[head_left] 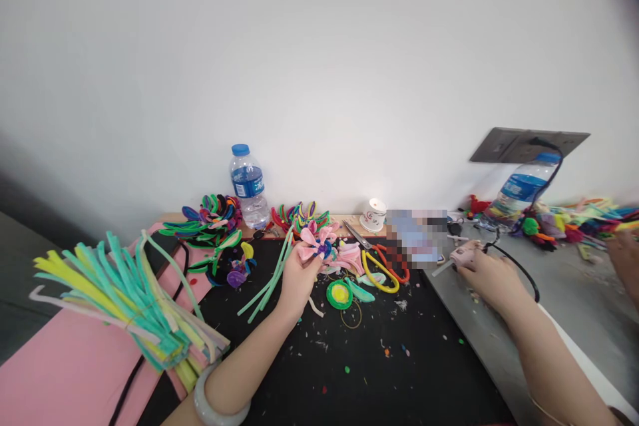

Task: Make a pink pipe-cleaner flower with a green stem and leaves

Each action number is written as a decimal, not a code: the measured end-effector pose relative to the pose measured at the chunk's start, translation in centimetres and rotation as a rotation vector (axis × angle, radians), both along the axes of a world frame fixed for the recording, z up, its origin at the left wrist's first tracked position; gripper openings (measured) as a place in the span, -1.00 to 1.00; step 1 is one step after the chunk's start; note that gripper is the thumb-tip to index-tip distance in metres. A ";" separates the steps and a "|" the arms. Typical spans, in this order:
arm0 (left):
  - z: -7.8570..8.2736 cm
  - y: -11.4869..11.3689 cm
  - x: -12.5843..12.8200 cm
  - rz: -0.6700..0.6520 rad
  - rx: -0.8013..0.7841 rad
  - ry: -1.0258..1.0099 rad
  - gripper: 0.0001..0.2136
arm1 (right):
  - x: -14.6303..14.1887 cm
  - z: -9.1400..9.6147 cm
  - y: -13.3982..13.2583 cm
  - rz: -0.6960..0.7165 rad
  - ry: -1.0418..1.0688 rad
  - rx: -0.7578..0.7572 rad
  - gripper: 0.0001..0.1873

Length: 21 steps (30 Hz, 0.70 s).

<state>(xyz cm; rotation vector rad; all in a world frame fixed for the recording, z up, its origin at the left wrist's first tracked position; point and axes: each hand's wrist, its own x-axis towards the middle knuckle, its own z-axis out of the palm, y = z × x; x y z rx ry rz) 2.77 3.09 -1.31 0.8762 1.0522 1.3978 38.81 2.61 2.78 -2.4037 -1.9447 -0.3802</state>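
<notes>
My left hand (299, 273) pinches a pink pipe-cleaner flower (310, 239) with a purple-blue centre, held above the black mat. On the grey metal surface to the right, my right hand (492, 276) is closed around a small pink glue gun (464, 254) with a black cord; a pale stick shows at its left end. Close to the flower lie more pink petals (349, 256), a green disc with a yellow middle (339, 294), mint-green petals (360, 289) and several loose green pipe cleaners (269, 279).
Scissors with yellow and orange handles (379, 273) lie beside a paper cup (373, 215). A bundle of pipe cleaners (124, 306) sits at left. Two water bottles (248, 183) stand near the wall, one tilted. Another person's hand (626, 256) shows at the right edge.
</notes>
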 end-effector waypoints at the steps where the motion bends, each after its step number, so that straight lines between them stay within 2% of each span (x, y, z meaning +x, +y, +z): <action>1: 0.1 0.0 0.0 0.003 0.002 0.006 -0.72 | -1.6 0.6 -0.2 0.037 0.021 0.027 -0.76; 3: 0.1 -0.1 -0.1 0.007 0.003 0.017 -0.73 | -5.5 1.7 -0.4 0.171 0.201 0.079 -0.70; 6: 0.2 -0.2 -0.1 0.002 -0.003 0.023 -0.72 | -11.9 2.2 -0.1 0.409 0.555 -0.006 -0.68; 8: 0.2 -0.3 0.0 -0.016 -0.001 0.029 -0.72 | -15.3 1.3 0.5 0.586 0.656 -0.052 -0.65; 10: 0.1 -0.4 0.0 -0.033 0.015 0.040 -0.72 | -17.4 -0.2 1.1 0.689 0.710 -0.032 -0.70; 12: -0.1 -0.4 0.0 -0.037 0.031 0.055 -0.71 | -18.1 -1.6 1.4 0.693 0.741 0.006 -0.79; 14: -0.2 -0.4 0.1 -0.038 0.032 0.060 -0.71 | -17.9 -2.4 1.4 0.623 0.794 0.079 -0.82; 17: -0.2 -0.4 0.1 -0.049 0.019 0.054 -0.69 | -17.1 -2.5 0.7 0.551 0.918 0.188 -0.80; 21: -0.2 -0.5 0.2 -0.079 0.024 0.079 -0.71 | -17.1 -2.3 0.1 0.538 1.052 0.265 -0.82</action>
